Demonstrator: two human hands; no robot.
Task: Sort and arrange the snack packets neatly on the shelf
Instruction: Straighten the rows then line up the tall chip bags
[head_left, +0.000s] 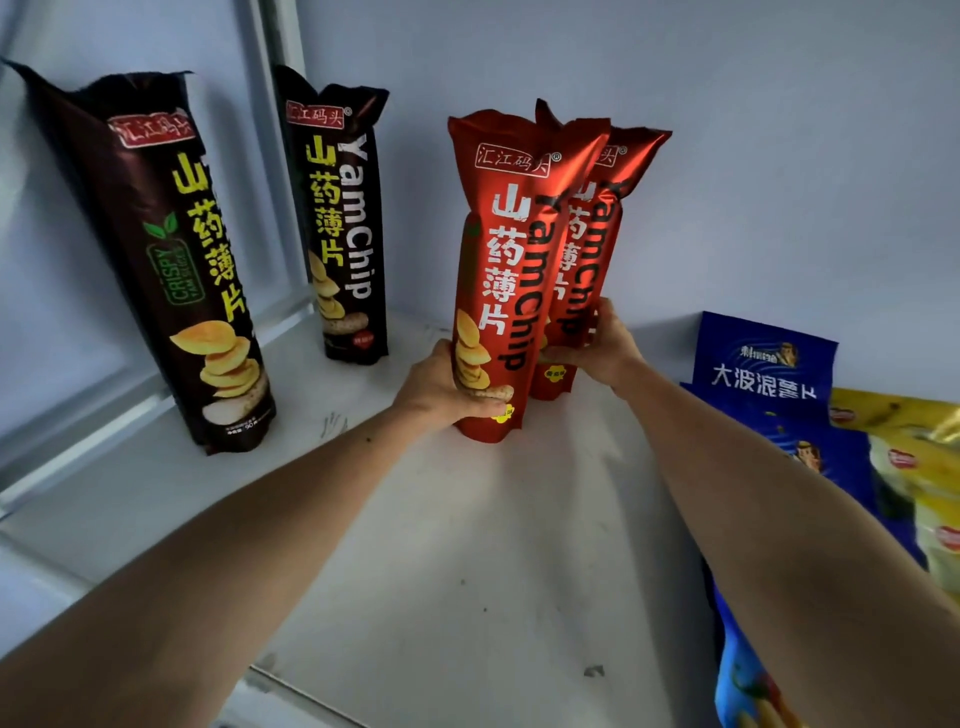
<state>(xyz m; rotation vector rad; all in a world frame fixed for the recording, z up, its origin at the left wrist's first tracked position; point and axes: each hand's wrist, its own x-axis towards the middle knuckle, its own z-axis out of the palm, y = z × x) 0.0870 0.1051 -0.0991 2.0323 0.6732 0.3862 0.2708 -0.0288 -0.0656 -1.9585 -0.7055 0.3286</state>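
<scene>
Head view: shelf (467, 545), white, scuffed.
Red packets: two tall glossy tubes; left hand (441, 387) grips front red packet (506, 270), right hand (605, 345) grips rear red packet (592, 234).
Black packets: two, near shelf's left edge (171, 270) (343, 228).

A white shelf board (467, 545) with small grey scuffs and specks spreads beneath and in front of both hands. Beyond the hands rises a plain pale wall (675, 78), lit in cool, bluish light. Left of the left hand, a pale metal frame (270, 104) rises in the corner, with a matching rail along the shelf's left edge.
</scene>
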